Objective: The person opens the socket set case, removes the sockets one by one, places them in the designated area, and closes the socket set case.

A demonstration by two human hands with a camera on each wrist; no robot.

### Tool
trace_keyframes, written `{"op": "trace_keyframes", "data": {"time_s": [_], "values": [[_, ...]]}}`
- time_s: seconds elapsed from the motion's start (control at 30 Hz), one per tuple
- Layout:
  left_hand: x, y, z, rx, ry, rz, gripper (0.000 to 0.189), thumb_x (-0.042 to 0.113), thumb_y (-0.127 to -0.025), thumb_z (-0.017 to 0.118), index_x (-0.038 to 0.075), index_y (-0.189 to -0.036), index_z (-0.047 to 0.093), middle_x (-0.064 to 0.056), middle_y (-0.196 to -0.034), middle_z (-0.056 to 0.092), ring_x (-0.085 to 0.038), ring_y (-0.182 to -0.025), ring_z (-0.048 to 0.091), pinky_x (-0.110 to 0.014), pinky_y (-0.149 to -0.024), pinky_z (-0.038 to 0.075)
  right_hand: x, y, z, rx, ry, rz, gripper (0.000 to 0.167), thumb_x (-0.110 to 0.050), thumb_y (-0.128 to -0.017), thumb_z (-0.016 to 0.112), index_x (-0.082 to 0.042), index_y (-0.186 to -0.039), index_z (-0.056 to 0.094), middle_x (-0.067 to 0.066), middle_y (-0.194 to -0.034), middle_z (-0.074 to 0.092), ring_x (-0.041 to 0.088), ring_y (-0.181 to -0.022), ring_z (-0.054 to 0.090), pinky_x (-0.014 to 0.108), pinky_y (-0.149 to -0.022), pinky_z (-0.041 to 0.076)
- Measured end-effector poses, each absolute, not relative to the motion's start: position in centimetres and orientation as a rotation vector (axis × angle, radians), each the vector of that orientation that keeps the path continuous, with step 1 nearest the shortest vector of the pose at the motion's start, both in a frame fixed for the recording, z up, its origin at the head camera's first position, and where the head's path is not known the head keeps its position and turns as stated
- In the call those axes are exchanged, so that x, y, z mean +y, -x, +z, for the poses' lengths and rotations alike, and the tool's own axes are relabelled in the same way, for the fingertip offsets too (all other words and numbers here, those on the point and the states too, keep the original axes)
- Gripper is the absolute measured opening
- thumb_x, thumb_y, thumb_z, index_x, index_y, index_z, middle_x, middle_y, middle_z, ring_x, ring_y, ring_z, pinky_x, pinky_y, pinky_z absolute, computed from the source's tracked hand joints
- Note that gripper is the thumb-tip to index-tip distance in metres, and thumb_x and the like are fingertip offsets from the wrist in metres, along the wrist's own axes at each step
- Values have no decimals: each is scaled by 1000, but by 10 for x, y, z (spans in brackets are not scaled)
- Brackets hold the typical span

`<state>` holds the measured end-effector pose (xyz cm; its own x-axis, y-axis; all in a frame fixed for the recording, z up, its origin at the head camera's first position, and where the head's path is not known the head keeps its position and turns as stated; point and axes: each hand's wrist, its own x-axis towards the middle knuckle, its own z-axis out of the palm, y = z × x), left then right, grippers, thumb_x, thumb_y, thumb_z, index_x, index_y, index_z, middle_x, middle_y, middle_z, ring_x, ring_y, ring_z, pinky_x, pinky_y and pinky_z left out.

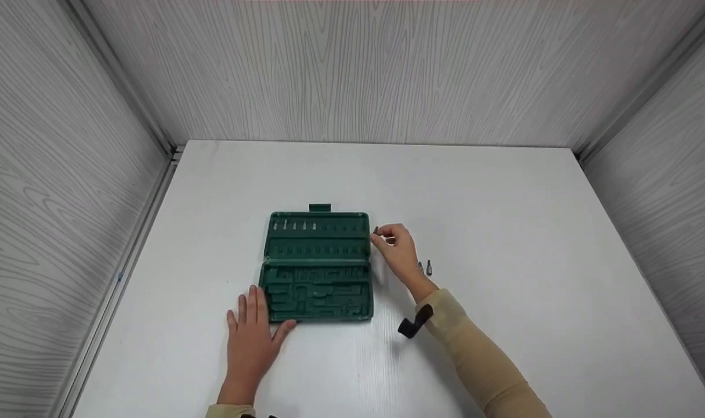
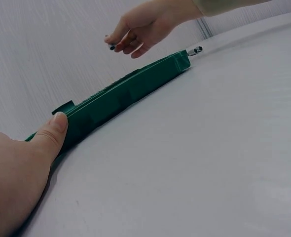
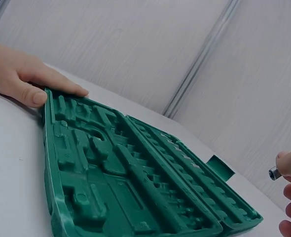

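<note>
An open green plastic tool case (image 1: 317, 262) lies on the white table with its moulded slots facing up. My left hand (image 1: 252, 342) rests at its near left corner, fingers straight along the side and thumb on the front edge. Just right of the lid half, my right hand (image 1: 397, 249) pinches a small metal bit socket (image 3: 274, 173) between thumb and fingertips, its hollow chrome end showing. Several similar bits (image 1: 295, 226) stand in a row in the upper left slots. Two more bit sockets (image 1: 429, 267) are on the table beside my right wrist.
A latch tab (image 1: 320, 207) sticks out from the far edge of the case. Pale wood-grain panels (image 1: 375, 69) wall the table (image 1: 532, 244) at the back and both sides. A black strap end (image 1: 415, 322) hangs from the right sleeve.
</note>
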<state>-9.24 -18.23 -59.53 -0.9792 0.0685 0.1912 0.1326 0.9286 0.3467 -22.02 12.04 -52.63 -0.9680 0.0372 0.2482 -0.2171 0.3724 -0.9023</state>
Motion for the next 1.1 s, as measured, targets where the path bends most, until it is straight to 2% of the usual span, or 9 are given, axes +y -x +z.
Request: {"op": "trace_keyframes", "data": {"time_s": [0.23, 0.53, 0.87, 1.1], "values": [[-184, 91, -593, -2937, 150, -565, 95, 67, -88, 39, -1, -148, 11, -18, -153, 11, -38, -139, 9, -58, -106, 6, 159, 211, -527, -2401, -85, 1587, 14, -13, -85, 68, -1, -89, 61, 10, -98, 57, 34, -96, 53, 42, -84, 43], [-184, 91, -594, -2909, 162, -538, 95, 65, -88, 42, -2, -147, 12, -19, -152, 13, -39, -138, 12, -59, -106, 8, 206, 195, -531, -2439, 112, 1607, 17, -13, -85, 69, 0, -91, 60, 10, -99, 56, 22, -93, 52, 34, -82, 42], [-182, 90, -592, -2908, 159, -549, 94, 63, -88, 44, -4, -147, 14, -20, -152, 13, -41, -137, 12, -60, -105, 9, 238, 180, -542, -2488, 191, 1528, 16, -12, -84, 70, 2, -88, 62, 13, -98, 57, 24, -93, 51, 35, -82, 40], [-182, 91, -591, -2906, 164, -552, 94, 63, -88, 45, -4, -146, 14, -21, -152, 15, -41, -137, 13, -60, -105, 9, 249, 174, -547, -2596, 211, 1477, 15, -11, -82, 71, 2, -80, 65, 14, -98, 56, 26, -94, 48, 37, -80, 39]]}}
